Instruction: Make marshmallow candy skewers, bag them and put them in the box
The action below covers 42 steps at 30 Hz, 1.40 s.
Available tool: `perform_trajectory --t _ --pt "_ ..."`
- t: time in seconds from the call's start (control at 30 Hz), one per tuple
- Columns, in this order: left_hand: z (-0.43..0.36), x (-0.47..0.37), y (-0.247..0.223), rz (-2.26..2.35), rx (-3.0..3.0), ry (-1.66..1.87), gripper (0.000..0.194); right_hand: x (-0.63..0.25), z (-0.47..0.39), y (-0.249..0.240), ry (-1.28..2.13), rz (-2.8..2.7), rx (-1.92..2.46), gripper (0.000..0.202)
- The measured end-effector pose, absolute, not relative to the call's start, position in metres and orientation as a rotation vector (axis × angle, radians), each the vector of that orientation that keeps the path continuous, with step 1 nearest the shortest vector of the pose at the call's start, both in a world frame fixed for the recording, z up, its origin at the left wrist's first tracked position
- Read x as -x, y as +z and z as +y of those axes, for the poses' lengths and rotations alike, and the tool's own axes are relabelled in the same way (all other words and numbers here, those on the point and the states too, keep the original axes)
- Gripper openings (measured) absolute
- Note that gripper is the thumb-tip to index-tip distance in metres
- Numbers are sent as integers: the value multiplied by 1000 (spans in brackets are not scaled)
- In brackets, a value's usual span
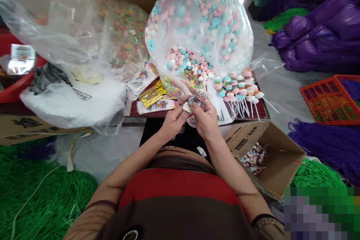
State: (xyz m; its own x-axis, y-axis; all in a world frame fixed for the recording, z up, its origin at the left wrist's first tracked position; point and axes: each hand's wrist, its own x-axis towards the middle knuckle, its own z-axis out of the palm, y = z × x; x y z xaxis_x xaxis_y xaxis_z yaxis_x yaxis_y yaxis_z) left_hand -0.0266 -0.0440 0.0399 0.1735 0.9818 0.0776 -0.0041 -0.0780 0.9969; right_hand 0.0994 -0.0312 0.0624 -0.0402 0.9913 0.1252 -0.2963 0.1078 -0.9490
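Note:
My left hand (173,120) and my right hand (205,118) meet just in front of a low red table (260,110). The left fingers pinch a white candy piece (186,107). The right fingers grip a small candy stack (198,97), pink, blue and white, possibly on a stick. Just beyond the hands stands a big clear bag of pastel candies (197,37), open at the front. To the right of the hands, finished candy skewers (239,86) with white sticks lie in a row on the table.
A gold twist-tie bundle (152,95) and printed sachets (140,80) lie left of the hands. A second bag of colourful candy (123,33) and empty plastic bags stand left. A cardboard box (270,153) holding packed skewers sits lower right. Green and purple bead strands surround; an orange crate (329,99) stands at right.

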Motion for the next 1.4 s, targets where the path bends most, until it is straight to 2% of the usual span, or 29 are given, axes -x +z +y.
perform_trajectory --t 0.1,0.27,0.43,0.6,0.83,1.0,1.2,1.4 --pt "-43 29 39 1119 -1418 1083 44 -97 -33 65 1363 -928 871 41" --pt "-38 38 42 1343 -1727 1100 23 -101 -27 61 1272 -801 889 36" --pt "-38 37 43 1333 -1813 1221 18 -105 -21 60 1270 -721 888 39" --pt "-36 27 42 1288 -1900 1293 6 -102 -25 61 1260 -720 910 40" --pt "-33 23 41 1503 -2009 1222 4 -98 -27 61 1198 -729 935 36" --pt "-35 24 40 1496 -2173 1221 3 -98 -25 57 1177 -731 961 34" --pt "-31 26 36 1503 -2364 1232 15 -96 -27 58 1163 -714 928 33" --pt "-29 35 41 1527 -2170 1171 11 -100 -23 58 1174 -637 915 38"
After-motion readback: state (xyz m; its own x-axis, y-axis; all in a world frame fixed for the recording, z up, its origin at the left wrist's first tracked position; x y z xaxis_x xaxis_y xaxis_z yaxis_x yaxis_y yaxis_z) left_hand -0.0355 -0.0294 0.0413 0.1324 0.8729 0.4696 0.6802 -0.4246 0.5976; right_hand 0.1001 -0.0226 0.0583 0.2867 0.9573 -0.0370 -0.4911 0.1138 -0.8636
